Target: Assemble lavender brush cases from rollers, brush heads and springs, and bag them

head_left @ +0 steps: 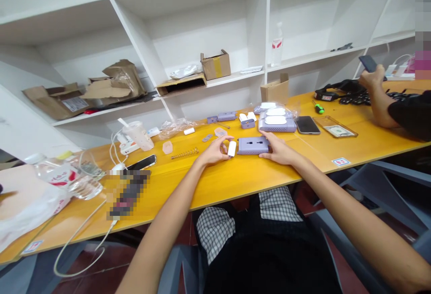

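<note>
A small white rounded piece stands at the fingertips of my left hand, whose thumb and fingers curve round its left side. Just to the right lies a purple rectangular case with two dark slots on its face. My right hand grips the right end of that case between thumb and fingers. Left of my hands are a coiled spring, a translucent cup-like piece and small grey flat pieces. Behind the case sits a small purple box with white pieces by it.
More purple cases with white tops lie behind my right hand. A black phone and a clear tray holding a banknote are to the right. Bottles and cables crowd the left. Another person's hand holds a phone at far right.
</note>
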### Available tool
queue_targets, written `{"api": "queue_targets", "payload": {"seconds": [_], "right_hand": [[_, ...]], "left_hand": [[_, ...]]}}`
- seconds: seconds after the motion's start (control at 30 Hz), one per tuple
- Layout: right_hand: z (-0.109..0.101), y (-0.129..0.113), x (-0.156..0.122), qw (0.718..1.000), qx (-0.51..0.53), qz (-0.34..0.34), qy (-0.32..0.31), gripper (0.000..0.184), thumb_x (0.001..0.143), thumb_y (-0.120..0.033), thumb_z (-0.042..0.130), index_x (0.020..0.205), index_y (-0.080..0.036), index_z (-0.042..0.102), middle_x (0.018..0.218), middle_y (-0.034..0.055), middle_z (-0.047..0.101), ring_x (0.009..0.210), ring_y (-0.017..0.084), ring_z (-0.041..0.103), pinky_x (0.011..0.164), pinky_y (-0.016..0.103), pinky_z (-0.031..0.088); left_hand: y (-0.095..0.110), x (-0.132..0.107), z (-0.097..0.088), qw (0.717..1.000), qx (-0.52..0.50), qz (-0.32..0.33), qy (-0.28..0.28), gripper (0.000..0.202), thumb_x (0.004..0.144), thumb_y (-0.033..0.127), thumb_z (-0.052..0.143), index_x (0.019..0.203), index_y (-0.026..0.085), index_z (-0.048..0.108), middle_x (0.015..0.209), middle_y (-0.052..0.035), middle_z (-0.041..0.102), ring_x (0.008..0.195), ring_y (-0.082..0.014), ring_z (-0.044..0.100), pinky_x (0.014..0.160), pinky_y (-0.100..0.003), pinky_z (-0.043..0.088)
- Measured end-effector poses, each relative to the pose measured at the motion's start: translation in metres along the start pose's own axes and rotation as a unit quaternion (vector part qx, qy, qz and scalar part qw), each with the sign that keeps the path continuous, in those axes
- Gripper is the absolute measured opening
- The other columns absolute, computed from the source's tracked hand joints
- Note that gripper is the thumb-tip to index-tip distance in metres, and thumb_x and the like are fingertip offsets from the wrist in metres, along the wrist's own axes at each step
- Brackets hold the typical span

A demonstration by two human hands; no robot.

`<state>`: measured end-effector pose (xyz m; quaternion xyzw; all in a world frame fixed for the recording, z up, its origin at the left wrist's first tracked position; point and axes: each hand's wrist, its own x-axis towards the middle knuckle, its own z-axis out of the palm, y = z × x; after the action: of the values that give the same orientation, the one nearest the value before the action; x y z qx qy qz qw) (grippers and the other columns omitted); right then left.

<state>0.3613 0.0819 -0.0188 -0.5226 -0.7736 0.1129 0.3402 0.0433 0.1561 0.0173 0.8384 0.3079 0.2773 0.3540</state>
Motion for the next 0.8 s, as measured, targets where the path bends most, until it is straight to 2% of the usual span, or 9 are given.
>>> {"api": "queue_targets", "payload": {"seconds": [0.1, 0.2, 0.4, 0.8], "right_hand": [[-0.0013, -0.0002, 0.0015, 0.998, 0.045, -0.049, 0.008, 0.089, 0.08, -0.029, 0.078, 0.159, -0.026, 0.036, 0.154, 0.0147, 0.044, 0.146, 0.037, 0.047, 0.125, 0.055, 0.035], [-0.0023, -0.0012, 0.0033, 0.995, 0.068, -0.068, 0.009, 0.082, 0.077, -0.023, 0.078, 0.152, -0.028, 0.044, 0.148, 0.0119, 0.045, 0.142, 0.036, 0.049, 0.125, 0.056, 0.035], [-0.0035, -0.0005, 0.0041, 0.995, 0.069, -0.071, 0.011, 0.077, 0.076, -0.024, 0.079, 0.146, -0.028, 0.046, 0.143, 0.0125, 0.047, 0.139, 0.038, 0.05, 0.122, 0.061, 0.038], [-0.0055, 0.0012, 0.0041, 0.994, 0.071, -0.079, 0.003, 0.076, 0.077, -0.027, 0.078, 0.146, -0.028, 0.046, 0.143, 0.0123, 0.047, 0.139, 0.039, 0.049, 0.122, 0.062, 0.037]], "left_hand": [[0.0027, 0.0002, 0.0013, 1.0, -0.003, 0.009, 0.0, 0.075, 0.065, 0.013, 0.08, 0.136, 0.02, 0.057, 0.131, -0.0095, 0.063, 0.073, -0.0097, 0.059, 0.068, -0.026, 0.051], [0.0048, 0.0012, 0.0021, 0.999, 0.017, 0.029, 0.003, 0.074, 0.064, 0.011, 0.08, 0.133, 0.021, 0.057, 0.137, -0.01, 0.061, 0.072, -0.0088, 0.058, 0.068, -0.026, 0.05], [0.0061, 0.0033, 0.0054, 0.997, 0.052, 0.06, 0.009, 0.072, 0.066, 0.008, 0.078, 0.134, 0.023, 0.058, 0.138, -0.0086, 0.061, 0.073, -0.0089, 0.059, 0.069, -0.027, 0.051], [0.0073, 0.004, 0.0067, 0.997, 0.052, 0.055, 0.018, 0.075, 0.062, 0.015, 0.089, 0.131, 0.023, 0.061, 0.132, -0.0079, 0.066, 0.069, -0.009, 0.057, 0.07, -0.028, 0.052]]}}
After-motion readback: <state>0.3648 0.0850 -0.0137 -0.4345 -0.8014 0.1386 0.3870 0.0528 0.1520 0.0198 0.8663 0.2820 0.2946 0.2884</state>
